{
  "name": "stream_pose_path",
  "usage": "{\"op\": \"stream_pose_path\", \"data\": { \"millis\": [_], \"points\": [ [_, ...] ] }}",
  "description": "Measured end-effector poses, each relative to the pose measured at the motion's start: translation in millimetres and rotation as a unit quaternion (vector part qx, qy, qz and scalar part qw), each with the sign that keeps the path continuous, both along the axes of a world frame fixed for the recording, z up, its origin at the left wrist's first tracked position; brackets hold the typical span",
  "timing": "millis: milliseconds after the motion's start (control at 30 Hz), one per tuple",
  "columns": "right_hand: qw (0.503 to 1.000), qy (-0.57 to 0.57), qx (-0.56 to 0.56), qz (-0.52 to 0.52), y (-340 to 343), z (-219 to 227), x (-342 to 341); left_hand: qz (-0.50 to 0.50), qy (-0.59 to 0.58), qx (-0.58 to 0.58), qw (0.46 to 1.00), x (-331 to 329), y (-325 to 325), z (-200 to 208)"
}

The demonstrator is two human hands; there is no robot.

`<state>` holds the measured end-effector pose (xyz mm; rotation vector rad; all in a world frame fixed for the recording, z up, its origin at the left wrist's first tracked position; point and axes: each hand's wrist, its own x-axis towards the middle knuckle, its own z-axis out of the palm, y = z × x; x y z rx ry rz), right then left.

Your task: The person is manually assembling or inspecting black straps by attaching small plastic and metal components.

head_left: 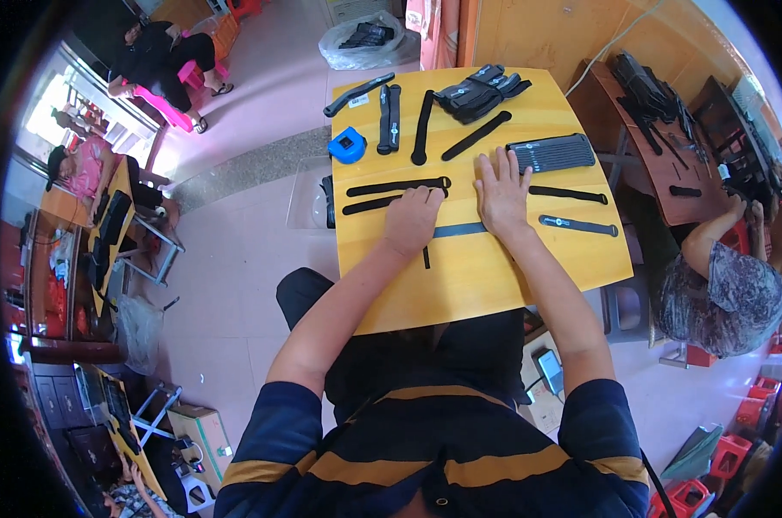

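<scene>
My left hand (pixel 411 220) rests on the yellow table, its fingers curled and pressed together over the right end of a black hook-and-loop strap (pixel 367 206). Just above it lies a second black strap (pixel 391 186) with a loop at its end. My right hand (pixel 501 194) lies flat, fingers spread, touching the tabletop. Between my hands runs a grey strip (pixel 458 230), its ends hidden under them. Right of my right hand are a black strap (pixel 570 195) and a dark grey printed strap (pixel 578 226). A short thin black piece (pixel 426 257) sticks out below my left hand.
Toward the far side of the table (pixel 460 293) are a blue tape measure (pixel 347 146), several loose straps, a bundle of straps (pixel 477 93) and a flat dark stack (pixel 552 154). A co-worker sits at a brown table (pixel 667 186) on the right. Other people sit at left.
</scene>
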<state>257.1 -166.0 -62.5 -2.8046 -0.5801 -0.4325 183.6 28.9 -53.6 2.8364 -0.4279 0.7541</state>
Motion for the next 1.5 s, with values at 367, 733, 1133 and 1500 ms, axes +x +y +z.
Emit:
{"op": "stream_pose_path", "data": {
  "millis": [367, 733, 1133, 1500],
  "points": [
    [0.999, -0.033, 0.007, 0.036, -7, 12, -1, -0.013, -0.001, 0.018, 1.000, 2, -2, -1],
    [0.987, -0.148, 0.065, 0.013, -35, 28, -7, -0.021, 0.017, 0.062, 0.998, 4, 1, 3],
    [0.993, -0.041, 0.095, 0.051, 0, -3, -4, -0.021, 0.076, -0.105, 0.991, 25, -57, 46],
    [0.998, -0.062, 0.013, -0.011, 0, -5, -6, -0.007, -0.012, -0.015, 1.000, 35, -53, 3]
  ]
}}
